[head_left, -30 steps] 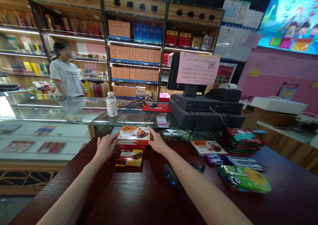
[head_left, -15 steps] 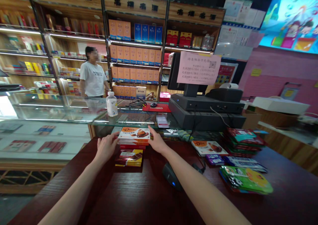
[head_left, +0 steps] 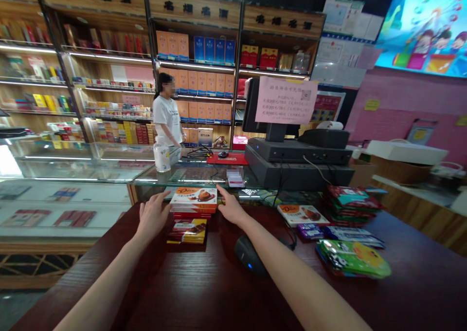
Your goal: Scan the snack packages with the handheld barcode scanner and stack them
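A stack of white-and-orange Dove chocolate boxes (head_left: 193, 195) lies on the dark wooden counter, on top of red packs (head_left: 189, 215). My left hand (head_left: 155, 214) is at the stack's left side, fingers stretched out and apart, fingertips at the box edge. On the opposite side, my right hand (head_left: 230, 208) has its index finger extended along the right edge and its fingers partly hidden. Neither hand is wrapped round a box. Just in front of the stack lie yellow-and-red chocolate bars (head_left: 188, 231). A black barcode scanner (head_left: 250, 255) rests beside my right forearm.
To the right lie another Dove box (head_left: 302, 215), purple packets (head_left: 310, 231), green bags (head_left: 353, 259) and a pile of red-and-green packs (head_left: 350, 204). Behind are a glass display counter (head_left: 189, 175), a bottle (head_left: 161, 156), a cash register (head_left: 292, 170) and a person (head_left: 168, 114).
The person behind the glass counter has moved right, towards the bottle, and turned sideways. My hands stay on either side of the stack. The view has shifted slightly.
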Available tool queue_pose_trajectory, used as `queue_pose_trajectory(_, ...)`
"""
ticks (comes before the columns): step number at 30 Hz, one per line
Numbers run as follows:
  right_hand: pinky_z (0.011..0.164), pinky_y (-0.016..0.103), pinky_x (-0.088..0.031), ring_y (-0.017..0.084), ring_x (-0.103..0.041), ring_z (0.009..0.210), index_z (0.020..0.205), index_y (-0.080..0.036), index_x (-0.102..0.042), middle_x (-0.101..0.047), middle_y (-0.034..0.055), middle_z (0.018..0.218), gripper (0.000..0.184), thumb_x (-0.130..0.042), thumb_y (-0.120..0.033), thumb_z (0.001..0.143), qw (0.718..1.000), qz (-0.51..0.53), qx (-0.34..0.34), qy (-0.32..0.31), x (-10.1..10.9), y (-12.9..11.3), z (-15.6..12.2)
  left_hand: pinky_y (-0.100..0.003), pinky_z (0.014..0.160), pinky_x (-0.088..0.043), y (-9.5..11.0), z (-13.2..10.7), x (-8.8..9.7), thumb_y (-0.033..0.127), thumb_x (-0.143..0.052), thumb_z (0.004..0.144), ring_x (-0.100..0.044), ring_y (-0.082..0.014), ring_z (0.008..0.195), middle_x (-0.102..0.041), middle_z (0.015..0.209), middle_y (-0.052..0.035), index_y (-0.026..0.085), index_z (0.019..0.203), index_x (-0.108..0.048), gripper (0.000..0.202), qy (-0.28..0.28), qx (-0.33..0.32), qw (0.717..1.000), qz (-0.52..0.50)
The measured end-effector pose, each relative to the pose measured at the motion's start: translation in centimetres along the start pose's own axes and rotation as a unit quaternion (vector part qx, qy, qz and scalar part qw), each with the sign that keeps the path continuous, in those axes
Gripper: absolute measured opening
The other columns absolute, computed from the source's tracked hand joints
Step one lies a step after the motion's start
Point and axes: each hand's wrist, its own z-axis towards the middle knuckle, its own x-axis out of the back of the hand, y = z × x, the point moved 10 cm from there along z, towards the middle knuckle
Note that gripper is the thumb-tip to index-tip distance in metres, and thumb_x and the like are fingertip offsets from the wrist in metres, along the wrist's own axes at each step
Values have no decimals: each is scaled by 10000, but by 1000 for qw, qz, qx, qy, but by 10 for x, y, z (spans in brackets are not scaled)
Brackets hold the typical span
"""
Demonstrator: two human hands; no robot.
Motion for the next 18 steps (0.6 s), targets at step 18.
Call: queue_pose_trajectory(18,1122,358,-383,186,-560,1245,1410,-178,-516,-652,82,1310,687,-439,7,753,995,-68,14,69,97,29,-75,-578,1130,-295,177,-18,-14,297,-413,947,-535,-268,1274,-615,1370,-53,295,1249,-626,370,-24,-198,977,-80)
